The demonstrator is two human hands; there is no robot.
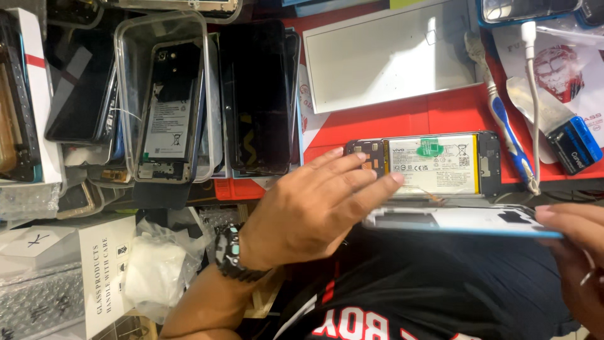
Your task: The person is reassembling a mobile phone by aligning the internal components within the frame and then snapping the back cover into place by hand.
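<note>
An opened phone (434, 165) lies on the red table with its white battery and green sticker showing. My left hand (314, 208) rests over its left end, fingers spread flat across the frame and battery edge. Below the phone, its pale blue back cover (459, 221) is lifted away, edge-on to the camera. My right hand (576, 252) holds the cover's right end. A watch (234, 255) sits on my left wrist.
A clear tray (126, 56) holds another opened phone (167, 113) at the left, beside stacked dark screens (258, 94). A white panel (390, 56), a blue toothbrush (506, 126), a white cable (533, 94) and a blue-capped tube (569, 141) lie behind. White boxes (94, 264) stand at lower left.
</note>
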